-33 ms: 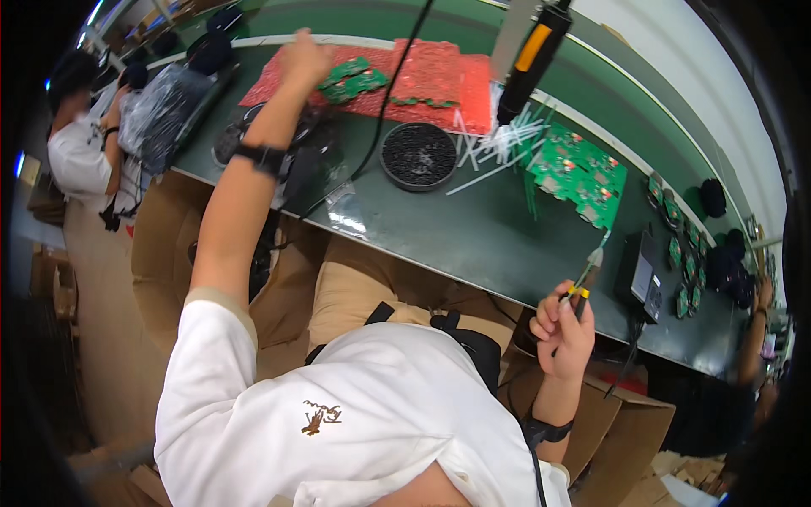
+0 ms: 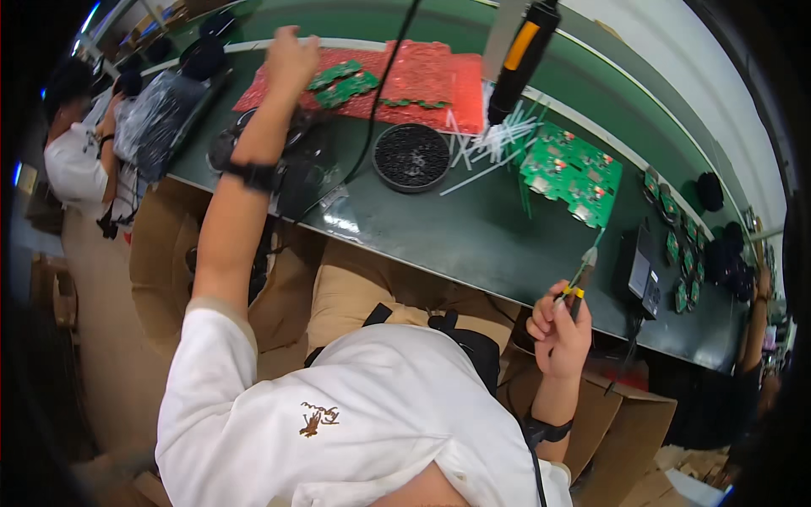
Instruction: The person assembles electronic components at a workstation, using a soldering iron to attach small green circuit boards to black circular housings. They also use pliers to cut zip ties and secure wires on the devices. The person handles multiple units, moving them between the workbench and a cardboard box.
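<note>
My left arm is stretched far across the green bench. My left hand (image 2: 291, 62) is over the far left part of the red bubble wrap (image 2: 253, 91), and its fingers are mostly turned out of sight. Two small green circuit boards (image 2: 345, 84) lie on the wrap just right of that hand. In my right hand (image 2: 560, 334), closed near the bench's front edge, are small pliers (image 2: 574, 293) with yellow-and-black handles. A thin green strip runs from their tip up toward a populated green circuit board panel (image 2: 573, 173).
A round black tray (image 2: 411, 158) holds small dark pieces. Beside it lie white sticks (image 2: 507, 139). An orange-and-black screwdriver (image 2: 525, 59) hangs above. To the right are a black box (image 2: 639, 275) and several small boards (image 2: 681, 296). Other people work at both ends.
My left hand has shifted a little to the left over the bubble wrap. My right hand stays in nearly the same place with the pliers.
</note>
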`<control>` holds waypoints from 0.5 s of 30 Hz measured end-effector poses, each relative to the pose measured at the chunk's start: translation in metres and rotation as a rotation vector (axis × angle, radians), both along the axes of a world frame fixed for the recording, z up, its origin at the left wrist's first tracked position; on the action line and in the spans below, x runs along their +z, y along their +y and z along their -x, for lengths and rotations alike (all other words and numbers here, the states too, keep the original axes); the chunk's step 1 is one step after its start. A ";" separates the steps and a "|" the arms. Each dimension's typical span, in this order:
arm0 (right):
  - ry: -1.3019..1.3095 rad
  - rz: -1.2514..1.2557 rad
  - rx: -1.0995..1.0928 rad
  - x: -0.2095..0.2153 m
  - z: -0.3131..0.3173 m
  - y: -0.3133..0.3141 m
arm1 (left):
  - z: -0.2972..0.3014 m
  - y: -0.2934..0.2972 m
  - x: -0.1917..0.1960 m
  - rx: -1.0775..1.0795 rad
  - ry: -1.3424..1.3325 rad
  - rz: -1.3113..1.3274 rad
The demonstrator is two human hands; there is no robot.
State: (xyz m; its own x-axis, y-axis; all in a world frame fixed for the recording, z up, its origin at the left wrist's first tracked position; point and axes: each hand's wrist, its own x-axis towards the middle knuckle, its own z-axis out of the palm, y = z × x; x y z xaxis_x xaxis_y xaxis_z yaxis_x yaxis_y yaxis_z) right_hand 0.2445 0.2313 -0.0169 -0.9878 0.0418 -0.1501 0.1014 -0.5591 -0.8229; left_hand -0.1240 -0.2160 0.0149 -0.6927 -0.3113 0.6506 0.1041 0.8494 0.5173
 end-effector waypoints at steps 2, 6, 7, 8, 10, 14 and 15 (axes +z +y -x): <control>-0.001 -0.045 0.015 -0.002 -0.003 -0.003 | -0.061 0.027 0.034 -0.271 0.142 -0.323; -0.008 -0.187 0.072 -0.001 -0.010 -0.012 | -0.217 0.125 0.065 -0.789 -0.441 -0.586; 0.002 -0.229 0.096 0.001 -0.010 -0.016 | -0.234 0.142 0.054 -0.895 -0.543 -0.586; 0.005 -0.257 0.097 0.003 -0.011 -0.019 | -0.240 0.153 0.041 -0.922 -0.544 -0.326; -0.006 -0.373 0.120 0.002 -0.013 -0.022 | -0.235 0.188 0.010 -0.949 -0.414 -0.712; -0.004 -0.559 0.166 -0.004 -0.019 -0.019 | -0.222 0.203 0.010 -1.033 -0.630 -1.207; -0.031 -0.548 0.165 -0.003 -0.019 -0.020 | -0.224 0.206 0.010 -1.023 -0.590 -1.258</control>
